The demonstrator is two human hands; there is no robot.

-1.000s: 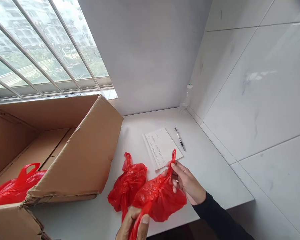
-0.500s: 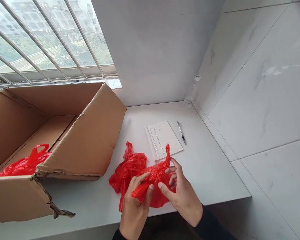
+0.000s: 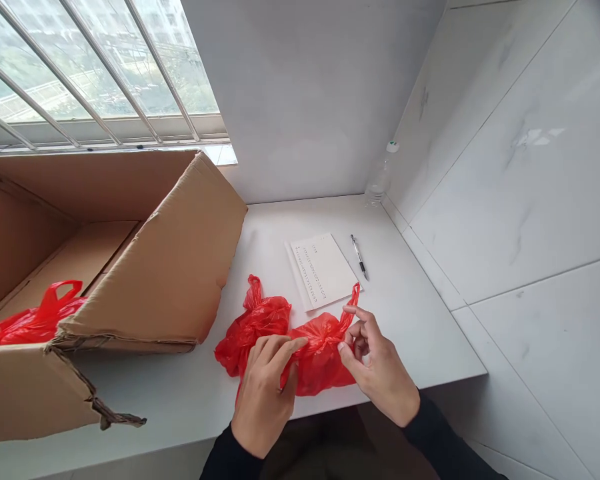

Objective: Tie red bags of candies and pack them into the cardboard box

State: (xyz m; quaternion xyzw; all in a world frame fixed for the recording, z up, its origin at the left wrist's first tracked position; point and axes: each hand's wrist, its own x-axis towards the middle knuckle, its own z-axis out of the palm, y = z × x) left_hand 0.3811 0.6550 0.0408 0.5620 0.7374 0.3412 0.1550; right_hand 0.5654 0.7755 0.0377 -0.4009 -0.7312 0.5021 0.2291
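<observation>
A knotted red plastic bag (image 3: 320, 373) lies near the front edge of the white table, its contents hidden. My left hand (image 3: 267, 383) is closed over its left side, fingers curled on the gathered plastic and partly hiding it. At the other side my right hand (image 3: 375, 360) has bent fingers around the base of the upright twisted handle (image 3: 351, 303). A second red plastic bag (image 3: 260, 320), tied at its top, rests just left of the first, partly behind my left hand.
A large open cardboard box (image 3: 180, 247) occupies the left side, with another red bag (image 3: 40, 320) inside and a torn flap (image 3: 115, 417) jutting out. Behind the bags lie a printed paper booklet (image 3: 325, 267) and a pen (image 3: 359, 257). A clear bottle (image 3: 379, 177) stands in the back corner.
My hands have spread apart, the right one shifting rightward with the handle leaning along. The left hand has turned over onto the bag's side. The view has shifted slightly.
</observation>
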